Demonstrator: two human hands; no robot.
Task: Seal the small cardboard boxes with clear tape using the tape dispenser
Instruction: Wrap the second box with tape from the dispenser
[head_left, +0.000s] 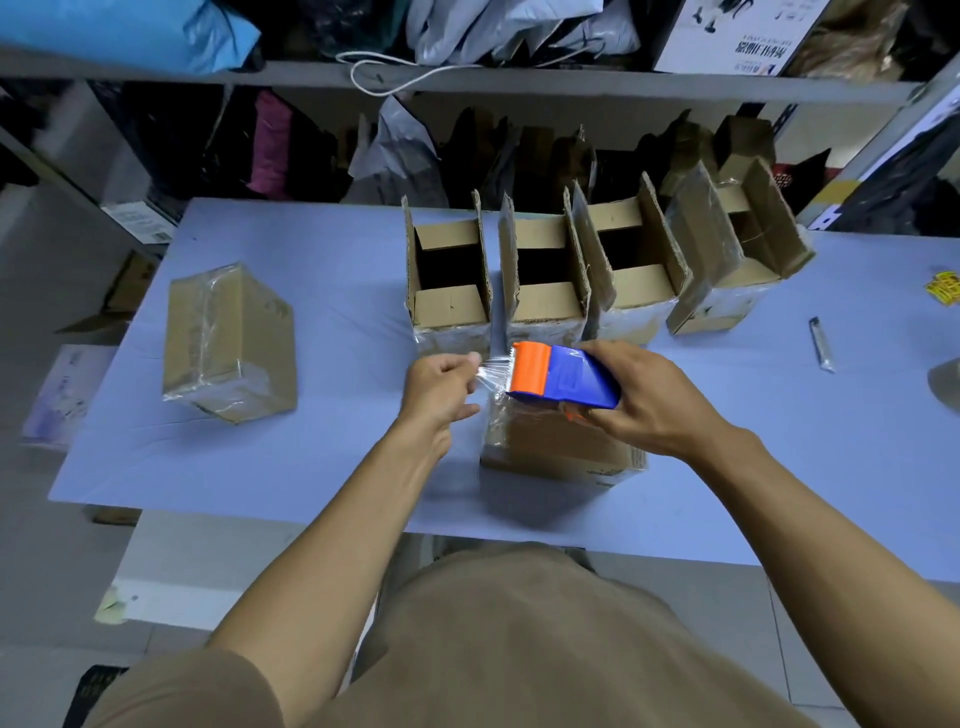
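Now the right hand (641, 402) grips the tape dispenser (558, 376) over the small box (556, 447) on the bench (322, 467). The left hand (441, 389) pinches the clear tape (491, 371). Best pull it straight and flat, then press down.

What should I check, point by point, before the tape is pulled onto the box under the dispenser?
1. Right hand grips the tape dispenser: ok.
2. Left hand pinches the free tape end at the orange cutter side: ok.
3. Tape end flat, without wrinkles: not ok, it looks bunched near the fingers.
4. Box being sealed lies on the table directly below the dispenser: ok.
5. Its flaps fully closed: cannot tell, the dispenser and hand cover the top.
6. Four open boxes wait in a row behind, flaps up: ok.
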